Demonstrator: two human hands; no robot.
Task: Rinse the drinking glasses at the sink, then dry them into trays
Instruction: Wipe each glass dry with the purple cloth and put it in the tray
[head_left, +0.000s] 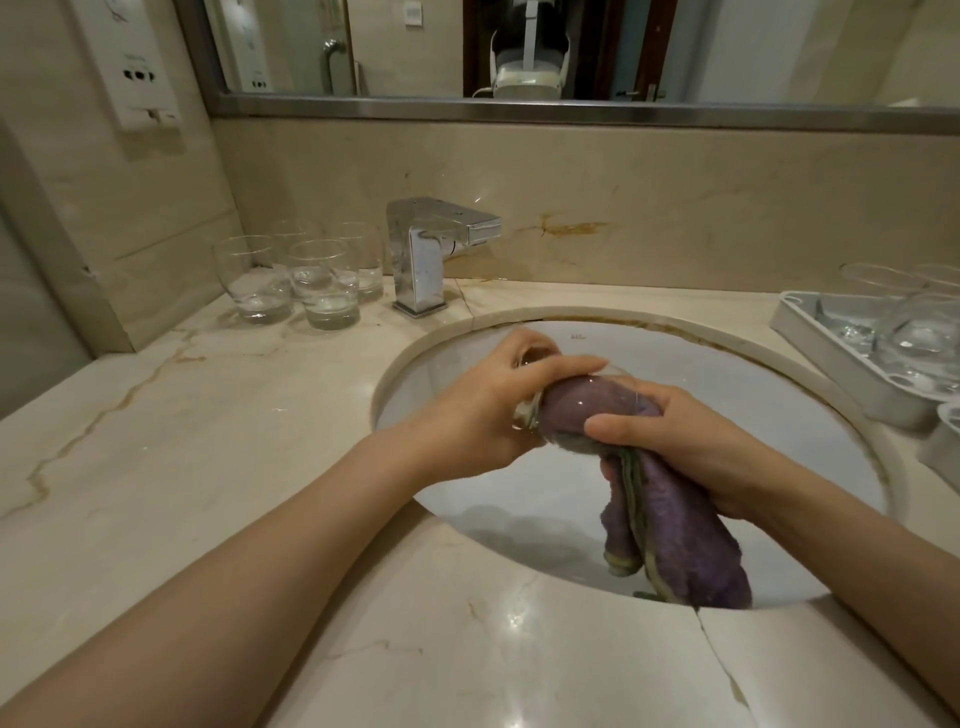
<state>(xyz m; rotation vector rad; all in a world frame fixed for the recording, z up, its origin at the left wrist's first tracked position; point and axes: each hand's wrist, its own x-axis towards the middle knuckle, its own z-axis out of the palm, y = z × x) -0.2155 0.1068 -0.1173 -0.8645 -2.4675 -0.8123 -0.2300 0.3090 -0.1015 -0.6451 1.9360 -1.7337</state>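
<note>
Over the white sink basin (701, 374) my left hand (488, 400) grips a clear drinking glass (587, 400) lying on its side, base toward the left. A purple towel (680, 530) is stuffed into the glass and hangs down into the basin. My right hand (691, 447) grips the towel at the glass's mouth. Several glasses (311, 280) stand upright on the counter left of the faucet. More glasses sit in a white tray (831, 358) at the right.
A chrome faucet (431, 249) stands behind the basin, no water running. The marble counter (182, 441) surrounds the sink and has a crack at the front. A second white tray edge (943, 447) shows at far right. A mirror hangs above.
</note>
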